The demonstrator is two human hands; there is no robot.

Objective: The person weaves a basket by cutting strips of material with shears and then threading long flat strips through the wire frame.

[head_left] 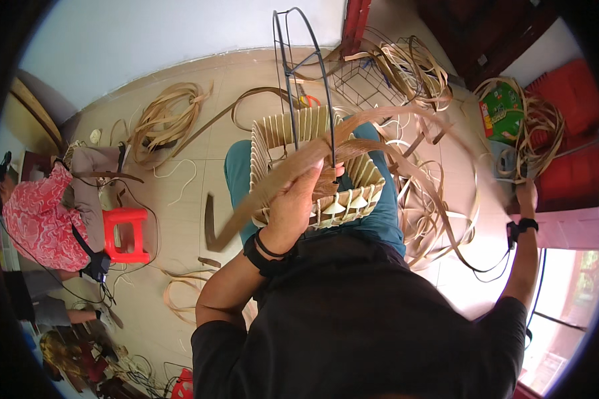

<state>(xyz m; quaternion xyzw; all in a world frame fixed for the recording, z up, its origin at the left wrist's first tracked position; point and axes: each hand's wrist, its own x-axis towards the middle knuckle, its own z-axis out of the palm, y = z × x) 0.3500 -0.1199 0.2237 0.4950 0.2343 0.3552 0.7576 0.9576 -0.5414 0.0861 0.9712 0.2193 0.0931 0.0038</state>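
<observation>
The left hand (296, 203) pinches a brown strip (266, 187) above the basket (313, 122), which sits on the thighs (239, 163), seemingly to steady it. The right hand (527, 194) is far out sideways, perhaps to keep the strip clear; its grip I cannot tell. Beyond it hangs a pale coil (543, 136).

Blk short-slv tee (379, 306), teal trsrs (237, 174), blk wristbands (263, 258), R cabled.
</observation>
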